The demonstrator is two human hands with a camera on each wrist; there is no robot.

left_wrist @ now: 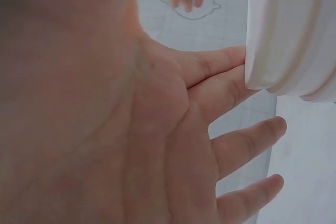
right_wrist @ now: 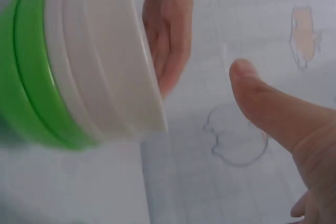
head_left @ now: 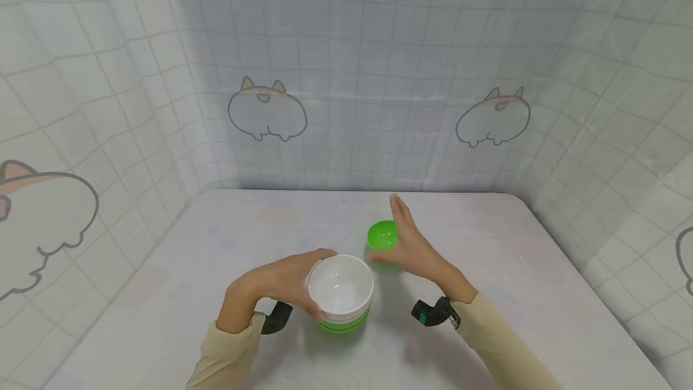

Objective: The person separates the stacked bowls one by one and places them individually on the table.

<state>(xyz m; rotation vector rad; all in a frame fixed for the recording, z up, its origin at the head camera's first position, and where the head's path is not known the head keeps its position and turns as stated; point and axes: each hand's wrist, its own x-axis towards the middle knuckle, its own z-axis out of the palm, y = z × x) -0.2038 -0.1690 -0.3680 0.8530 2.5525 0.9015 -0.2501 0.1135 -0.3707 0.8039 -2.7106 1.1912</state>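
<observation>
Near the middle front of the table, a stack of bowls has white bowls (head_left: 341,286) on top and green bowls (head_left: 346,325) beneath, nested together. My left hand (head_left: 287,278) grips the top white bowl from its left side, thumb toward the front and fingers at the back; in the left wrist view two fingertips meet its white wall (left_wrist: 286,30). To the right, my right hand (head_left: 414,248) is held with thumb and fingers spread wide, nothing between them. A small green bowl (head_left: 381,235) lies behind the stack, partly covered by that hand in the head view.
The white table (head_left: 216,227) has its back edge against a hanging curtain (head_left: 379,77) with grid lines and cartoon animals. More curtain rises along the left and right sides. Dark wrist devices (head_left: 433,312) sit on both wrists.
</observation>
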